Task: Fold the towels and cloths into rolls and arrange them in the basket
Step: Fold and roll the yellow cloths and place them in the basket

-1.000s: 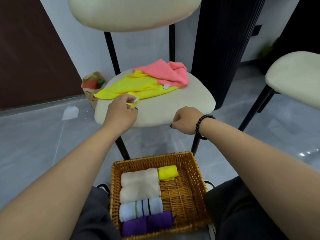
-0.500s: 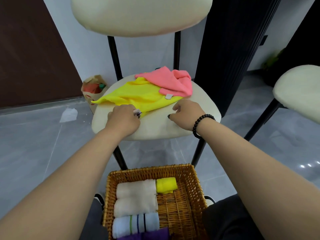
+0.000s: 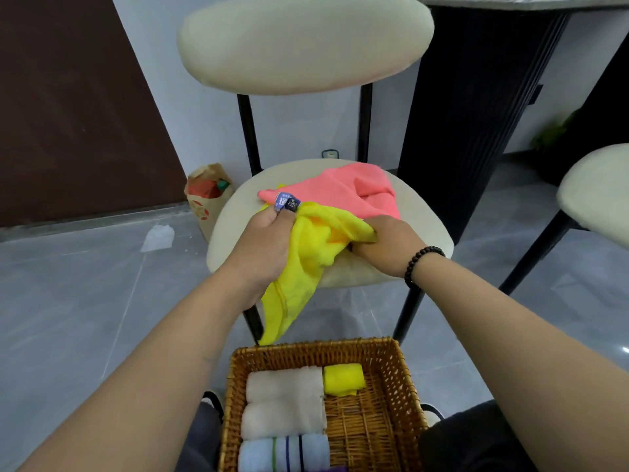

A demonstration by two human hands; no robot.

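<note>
A yellow cloth [image 3: 306, 260] hangs bunched over the front edge of the cream chair seat [image 3: 422, 229]. My left hand [image 3: 262, 240] grips its upper left part, where a blue label sticks out above my fingers. My right hand [image 3: 384, 240] grips the cloth's right end on the seat. Behind both lies a crumpled pink cloth [image 3: 343, 192]. Below, on my lap, the wicker basket [image 3: 398, 386] holds two white rolls [image 3: 282, 403], a striped white roll [image 3: 286, 453] and a small yellow roll [image 3: 343, 379].
A brown paper bag [image 3: 204, 202] stands on the floor left of the chair. A dark fluted table base [image 3: 476, 114] rises at the right, with a second cream chair seat [image 3: 595, 192] at the far right. A white scrap [image 3: 158, 236] lies on the grey tiles.
The yellow cloth, flat on the seat before, is now gathered up and pulled toward the front edge. My right hand moved from the seat edge onto the cloth and took hold.
</note>
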